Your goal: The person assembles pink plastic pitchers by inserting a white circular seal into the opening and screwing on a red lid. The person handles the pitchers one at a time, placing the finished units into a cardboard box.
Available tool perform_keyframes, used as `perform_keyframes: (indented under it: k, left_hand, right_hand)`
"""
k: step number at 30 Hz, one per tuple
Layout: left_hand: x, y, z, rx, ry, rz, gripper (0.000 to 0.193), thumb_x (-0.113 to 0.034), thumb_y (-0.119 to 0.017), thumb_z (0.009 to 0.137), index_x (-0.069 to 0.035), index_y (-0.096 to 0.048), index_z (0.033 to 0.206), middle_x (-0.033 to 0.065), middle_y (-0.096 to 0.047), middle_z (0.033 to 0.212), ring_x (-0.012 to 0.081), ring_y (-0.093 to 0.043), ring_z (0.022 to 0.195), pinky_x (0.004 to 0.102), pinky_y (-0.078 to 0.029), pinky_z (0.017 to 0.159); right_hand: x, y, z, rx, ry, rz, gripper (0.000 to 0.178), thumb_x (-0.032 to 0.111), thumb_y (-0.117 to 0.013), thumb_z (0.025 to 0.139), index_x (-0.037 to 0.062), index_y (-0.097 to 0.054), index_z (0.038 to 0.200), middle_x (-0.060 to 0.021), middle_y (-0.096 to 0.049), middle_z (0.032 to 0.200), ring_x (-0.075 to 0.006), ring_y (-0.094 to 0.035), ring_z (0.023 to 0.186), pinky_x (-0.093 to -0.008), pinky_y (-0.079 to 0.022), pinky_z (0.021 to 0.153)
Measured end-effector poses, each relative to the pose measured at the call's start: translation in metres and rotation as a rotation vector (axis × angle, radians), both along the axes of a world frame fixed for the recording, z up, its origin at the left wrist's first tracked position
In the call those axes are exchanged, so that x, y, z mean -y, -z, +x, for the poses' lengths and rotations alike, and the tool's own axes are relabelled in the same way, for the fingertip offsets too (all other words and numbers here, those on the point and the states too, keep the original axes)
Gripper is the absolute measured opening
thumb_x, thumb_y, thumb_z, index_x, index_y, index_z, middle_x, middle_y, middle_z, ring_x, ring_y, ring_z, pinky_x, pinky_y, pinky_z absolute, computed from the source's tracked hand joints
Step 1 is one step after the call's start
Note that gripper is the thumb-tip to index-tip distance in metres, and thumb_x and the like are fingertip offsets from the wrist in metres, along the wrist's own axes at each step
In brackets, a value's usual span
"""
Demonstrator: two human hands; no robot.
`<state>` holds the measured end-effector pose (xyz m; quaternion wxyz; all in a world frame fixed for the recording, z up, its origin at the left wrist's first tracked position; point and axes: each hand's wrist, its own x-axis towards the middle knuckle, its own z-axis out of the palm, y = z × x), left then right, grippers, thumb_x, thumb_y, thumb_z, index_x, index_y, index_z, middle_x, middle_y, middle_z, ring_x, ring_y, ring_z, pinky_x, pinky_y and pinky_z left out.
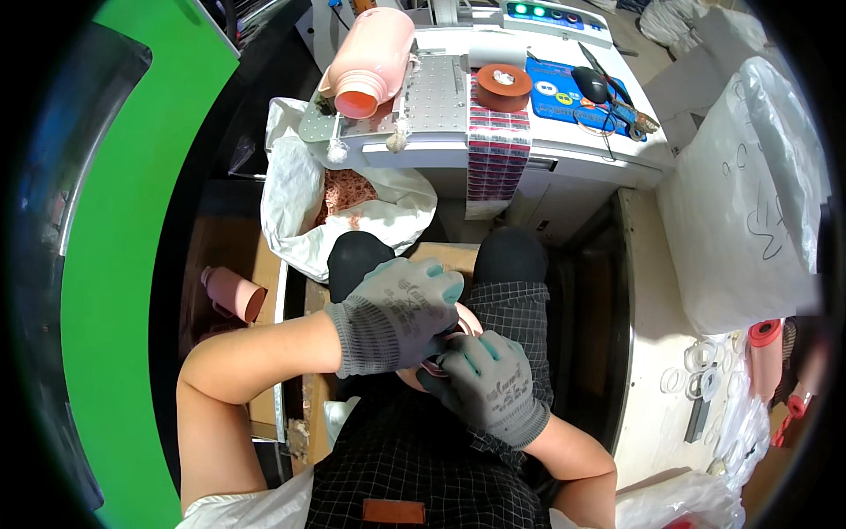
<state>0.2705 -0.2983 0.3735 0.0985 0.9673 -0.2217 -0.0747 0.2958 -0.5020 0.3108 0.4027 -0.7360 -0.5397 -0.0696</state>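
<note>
In my lap, between my thighs, is a round pink plastic piece (pixel 470 319), mostly covered by my hands. Its curved rim shows between them, and the rest is hidden. My left hand (pixel 398 309), in a grey knit glove with teal fingertips, comes over it from the left with curled fingers. Gloved the same way, my right hand (pixel 495 383) closes on it from the near right. The hands nearly touch. Something dark lies between the fingers, too shaded to name.
Ahead, a large pink jug (pixel 370 66) lies on a perforated metal plate (pixel 436 97). Beside it are a brown tape roll (pixel 503 87), a label strip (pixel 498 163) and a mouse (pixel 589 84). A white bag (pixel 295 207) holds pink scraps. Another pink jug (pixel 233 294) lies left; white rings (pixel 701 355) lie right.
</note>
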Motion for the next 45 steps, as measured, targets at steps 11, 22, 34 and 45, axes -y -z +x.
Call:
perform_keyframes:
  k: [11, 22, 34, 45]
  left_hand:
    - [0.019, 0.019, -0.005, 0.134, -0.103, -0.537, 0.04, -0.02, -0.077, 0.088, -0.004, -0.066, 0.123, 0.0151, -0.069, 0.106, 0.0299, -0.071, 0.096, 0.0383, -0.058, 0.082]
    - [0.064, 0.103, -0.017, 0.236, -0.007, -0.711, 0.049, -0.035, -0.079, 0.088, -0.005, -0.069, 0.125, 0.0154, -0.068, 0.126, 0.0315, -0.067, 0.116, 0.0434, -0.055, 0.097]
    - [-0.094, 0.095, 0.272, 0.354, -0.402, -0.284, 0.038, -0.032, -0.084, 0.081, -0.007, -0.075, 0.109, 0.0111, -0.074, 0.106, 0.0305, -0.07, 0.098, 0.0408, -0.055, 0.09]
    - [-0.087, 0.103, 0.263, 0.444, -0.477, -0.37, 0.026, -0.027, -0.084, 0.084, -0.007, -0.075, 0.099, 0.0079, -0.074, 0.096, 0.0262, -0.071, 0.092, 0.0381, -0.056, 0.085]
  right_hand:
    - [0.018, 0.023, -0.007, 0.051, 0.186, 0.166, 0.038, 0.032, -0.093, 0.066, 0.0125, -0.062, 0.073, -0.0059, -0.06, 0.077, -0.0249, -0.056, 0.063, -0.0371, -0.042, 0.057]
    - [0.171, 0.056, -0.027, -1.909, 0.286, 0.058, 0.089, 0.043, -0.075, 0.091, -0.0066, -0.037, 0.154, -0.021, -0.067, 0.123, -0.0257, -0.072, 0.096, -0.037, -0.06, 0.078]
    - [0.143, 0.074, -0.013, -0.502, 0.651, 0.089, 0.115, 0.026, -0.091, 0.07, 0.0087, -0.028, 0.164, -0.0309, -0.03, 0.163, -0.0425, -0.05, 0.141, -0.0507, -0.049, 0.109]
    - [0.128, 0.079, -0.023, -0.331, 0.727, -0.018, 0.111, 0.035, -0.091, 0.074, 0.0239, -0.028, 0.165, -0.0337, -0.032, 0.159, -0.0516, -0.051, 0.136, -0.0562, -0.054, 0.1]
